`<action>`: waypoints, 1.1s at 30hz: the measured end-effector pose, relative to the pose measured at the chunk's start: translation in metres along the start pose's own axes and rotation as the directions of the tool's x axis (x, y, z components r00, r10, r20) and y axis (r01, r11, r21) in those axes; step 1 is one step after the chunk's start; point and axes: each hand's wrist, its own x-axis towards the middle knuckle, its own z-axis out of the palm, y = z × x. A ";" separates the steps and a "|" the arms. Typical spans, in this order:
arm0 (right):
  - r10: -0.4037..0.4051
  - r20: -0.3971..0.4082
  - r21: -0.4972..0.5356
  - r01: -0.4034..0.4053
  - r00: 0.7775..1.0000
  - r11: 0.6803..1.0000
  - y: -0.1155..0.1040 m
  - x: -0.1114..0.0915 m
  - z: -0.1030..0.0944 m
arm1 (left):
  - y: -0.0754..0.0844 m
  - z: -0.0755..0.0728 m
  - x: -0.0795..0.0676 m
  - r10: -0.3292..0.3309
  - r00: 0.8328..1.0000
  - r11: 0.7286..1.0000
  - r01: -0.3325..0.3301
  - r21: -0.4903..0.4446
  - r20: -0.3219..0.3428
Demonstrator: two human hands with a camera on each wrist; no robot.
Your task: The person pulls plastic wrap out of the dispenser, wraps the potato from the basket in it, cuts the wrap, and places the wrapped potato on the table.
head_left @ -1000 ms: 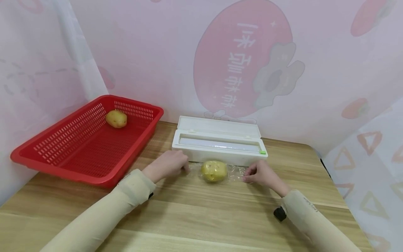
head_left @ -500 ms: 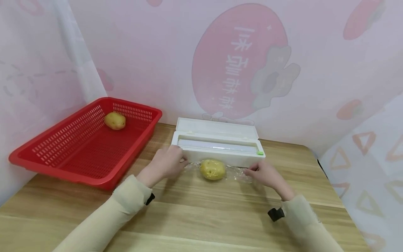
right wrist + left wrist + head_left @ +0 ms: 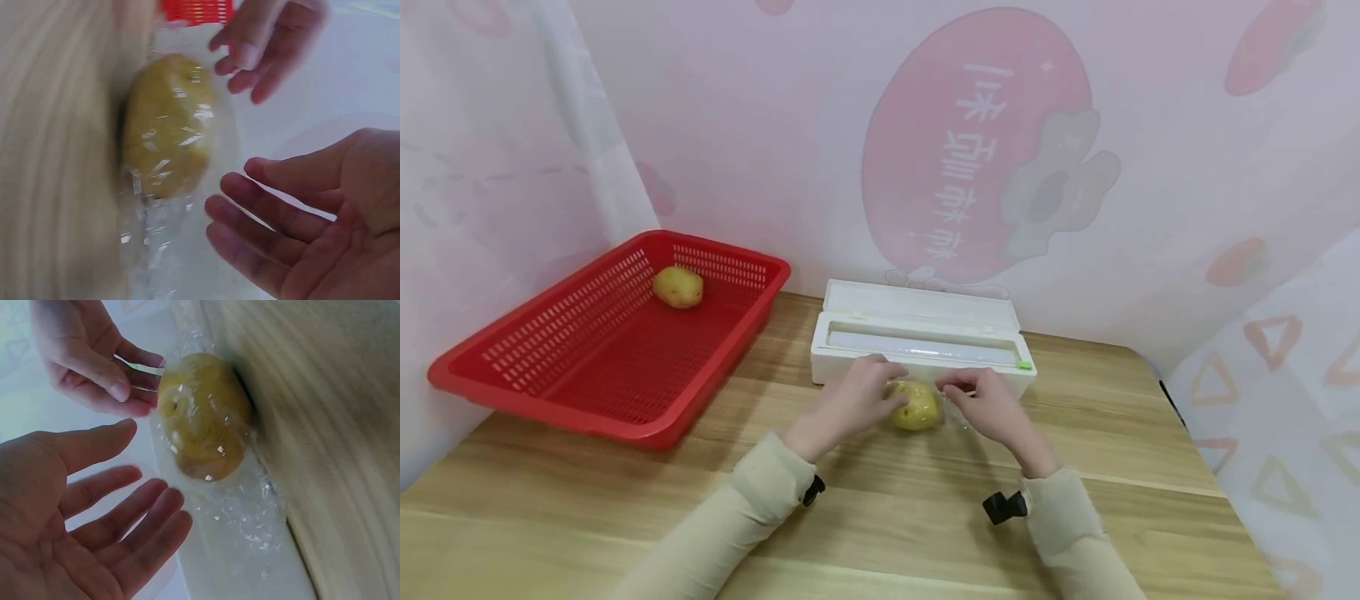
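A potato point(image 3: 916, 407) wrapped in clear plastic film lies on the wooden table, just in front of the white cling film box. Loose film point(image 3: 250, 519) spreads out from its ends. My left hand point(image 3: 857, 398) is at the potato's left side, its fingers spread and relaxed in the left wrist view. On the other side my right hand point(image 3: 992, 407) hovers close by, fingers loosely bent with nothing between them in the right wrist view. Whether any fingertip touches the film is hard to tell.
The cling film box point(image 3: 925, 365) stands with its lid raised and a film roll inside. At the left is a red plastic basket point(image 3: 715, 375) holding another potato point(image 3: 678, 287). A printed cloth point(image 3: 760, 150) hangs behind the table point(image 3: 880, 533).
Both hands have let go of the film ends and moved inward toward the wrapped potato, the left going right and the right going left. The potato stays in about the same place.
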 end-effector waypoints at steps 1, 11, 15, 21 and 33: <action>-0.015 0.005 -0.014 0.015 1.000 1.000 0.001 0.000 0.002 | 0.000 0.002 0.000 0.010 1.000 1.000 -0.010 0.005 0.004; -0.073 0.003 -0.008 0.073 0.997 0.997 0.007 0.004 0.010 | -0.006 0.006 0.002 0.024 1.000 1.000 -0.024 0.006 -0.004; -0.101 0.083 0.054 0.097 0.991 0.994 0.007 0.003 0.011 | -0.009 0.008 0.003 0.037 0.999 0.999 -0.037 -0.019 0.005; -0.165 0.216 0.163 0.131 0.962 0.978 0.009 0.003 0.012 | -0.015 0.011 0.004 0.071 0.997 0.991 -0.068 -0.115 0.025; -0.140 0.280 0.190 0.088 0.950 0.978 0.012 0.002 0.010 | -0.019 0.011 0.003 0.119 0.987 0.976 -0.097 -0.193 0.104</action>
